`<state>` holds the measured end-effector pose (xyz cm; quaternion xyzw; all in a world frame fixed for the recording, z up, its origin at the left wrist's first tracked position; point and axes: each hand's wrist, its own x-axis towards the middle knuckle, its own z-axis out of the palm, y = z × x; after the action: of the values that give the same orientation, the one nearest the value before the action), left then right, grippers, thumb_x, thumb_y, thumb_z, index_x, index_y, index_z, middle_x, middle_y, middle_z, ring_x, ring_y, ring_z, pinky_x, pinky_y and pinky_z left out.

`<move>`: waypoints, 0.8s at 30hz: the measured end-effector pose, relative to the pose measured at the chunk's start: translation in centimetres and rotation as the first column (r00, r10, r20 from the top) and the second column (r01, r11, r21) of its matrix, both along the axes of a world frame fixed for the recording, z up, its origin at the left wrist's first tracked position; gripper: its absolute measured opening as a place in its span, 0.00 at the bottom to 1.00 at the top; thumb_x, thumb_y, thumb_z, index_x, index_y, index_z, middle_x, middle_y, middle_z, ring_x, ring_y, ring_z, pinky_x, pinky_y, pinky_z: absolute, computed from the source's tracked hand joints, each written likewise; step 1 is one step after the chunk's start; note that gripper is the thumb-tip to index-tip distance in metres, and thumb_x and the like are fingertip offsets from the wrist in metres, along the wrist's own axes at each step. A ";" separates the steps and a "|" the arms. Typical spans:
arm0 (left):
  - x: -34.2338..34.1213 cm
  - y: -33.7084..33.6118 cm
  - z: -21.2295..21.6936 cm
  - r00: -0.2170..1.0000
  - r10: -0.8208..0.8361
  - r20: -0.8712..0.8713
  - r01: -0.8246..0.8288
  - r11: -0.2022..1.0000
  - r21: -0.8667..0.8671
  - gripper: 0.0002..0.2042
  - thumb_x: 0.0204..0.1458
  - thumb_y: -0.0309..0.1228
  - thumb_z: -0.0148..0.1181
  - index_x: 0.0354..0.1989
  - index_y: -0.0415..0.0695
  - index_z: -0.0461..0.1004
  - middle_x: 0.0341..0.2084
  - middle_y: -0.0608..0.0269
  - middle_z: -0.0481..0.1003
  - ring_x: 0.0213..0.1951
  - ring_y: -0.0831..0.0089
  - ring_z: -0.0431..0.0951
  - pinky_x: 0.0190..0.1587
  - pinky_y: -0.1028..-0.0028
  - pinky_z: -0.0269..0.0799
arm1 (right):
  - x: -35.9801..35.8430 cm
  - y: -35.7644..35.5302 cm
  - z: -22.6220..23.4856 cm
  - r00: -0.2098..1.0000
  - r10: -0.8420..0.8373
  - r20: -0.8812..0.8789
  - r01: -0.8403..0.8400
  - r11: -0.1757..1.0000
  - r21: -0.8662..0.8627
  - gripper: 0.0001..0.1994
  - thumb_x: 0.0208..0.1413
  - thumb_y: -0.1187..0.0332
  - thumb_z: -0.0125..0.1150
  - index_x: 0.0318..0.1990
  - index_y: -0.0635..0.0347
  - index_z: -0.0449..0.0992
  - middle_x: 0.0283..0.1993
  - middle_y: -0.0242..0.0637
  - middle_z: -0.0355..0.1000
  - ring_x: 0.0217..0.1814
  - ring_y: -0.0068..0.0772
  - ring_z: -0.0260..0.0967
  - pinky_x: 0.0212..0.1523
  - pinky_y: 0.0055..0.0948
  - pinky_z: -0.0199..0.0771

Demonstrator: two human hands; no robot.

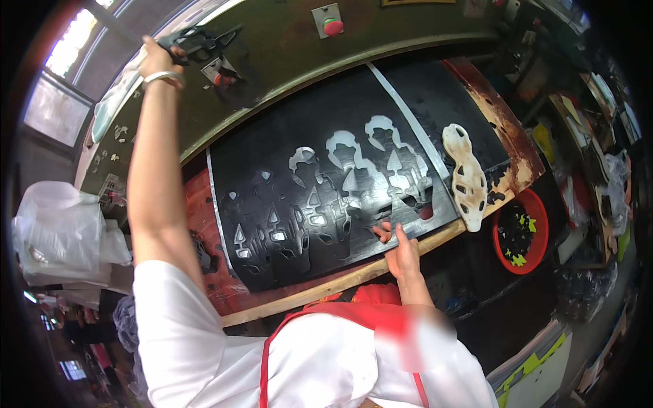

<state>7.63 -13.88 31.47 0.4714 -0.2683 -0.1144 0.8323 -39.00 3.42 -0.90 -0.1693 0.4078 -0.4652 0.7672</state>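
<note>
My left hand (155,61), at the end of an outstretched arm, is closed on a black cut-out piece (198,45) with openings in it. The piece hangs in front of the dark green machine beam, partly blurred by motion. My right hand (404,253) is at the near edge of a black sheet (272,146), thumb on top and fingers bent around the edge material. Rows of shoe-upper-shaped cut-outs run across this sheet; pale shiny surface shows through several on the right. To the right of them lies a cream-coloured cutting die (465,178) with oval openings, overlapping the wooden front edge.
A wooden rail (313,296) borders the reddish worktable. The green beam (286,64) behind carries red push buttons (332,27). At the right, a red basin (540,251) holds black and yellow-green scraps. White plastic bags (58,231) stand at the left.
</note>
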 end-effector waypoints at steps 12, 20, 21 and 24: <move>-23.1 20.4 -23.1 0.184 -0.564 0.805 0.375 0.797 0.473 0.13 0.39 0.24 0.69 0.37 0.43 0.81 0.33 0.57 0.77 0.34 0.61 0.79 0.37 0.68 0.77 | 3.4 4.3 1.8 0.885 0.192 0.425 -0.262 0.958 0.113 0.14 0.65 0.67 0.53 0.55 0.61 0.68 0.53 0.38 0.71 0.58 0.35 0.67 0.61 0.45 0.64; -19.0 16.5 -21.7 0.830 -0.493 0.260 0.252 0.748 0.614 0.10 0.59 0.34 0.54 0.34 0.42 0.78 0.28 0.64 0.75 0.25 0.78 0.73 0.28 0.77 0.69 | 5.1 4.8 1.0 0.935 0.240 0.260 -0.242 0.970 -0.024 0.17 0.69 0.64 0.45 0.57 0.68 0.64 0.49 0.48 0.74 0.50 0.37 0.73 0.55 0.37 0.71; -16.2 14.8 -19.5 0.943 -0.313 -0.115 0.327 0.802 0.499 0.14 0.63 0.40 0.50 0.33 0.45 0.76 0.26 0.67 0.73 0.22 0.82 0.69 0.24 0.78 0.66 | 5.1 4.9 0.7 0.944 0.222 0.245 -0.235 0.972 0.023 0.16 0.69 0.65 0.45 0.56 0.69 0.65 0.46 0.48 0.74 0.48 0.38 0.74 0.54 0.38 0.72; -6.4 8.8 -13.0 0.925 -0.241 -0.295 0.246 0.969 -0.020 0.14 0.63 0.40 0.54 0.38 0.40 0.74 0.27 0.65 0.73 0.21 0.79 0.68 0.22 0.77 0.68 | 4.7 4.7 -0.3 0.968 0.145 0.203 -0.167 0.981 0.098 0.15 0.69 0.66 0.44 0.54 0.68 0.66 0.44 0.48 0.75 0.45 0.39 0.75 0.53 0.41 0.73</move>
<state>1.24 -5.06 18.52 0.4193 -0.1964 -0.2880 0.8382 -34.33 8.17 -1.21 -0.1104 0.3418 -0.3938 0.8461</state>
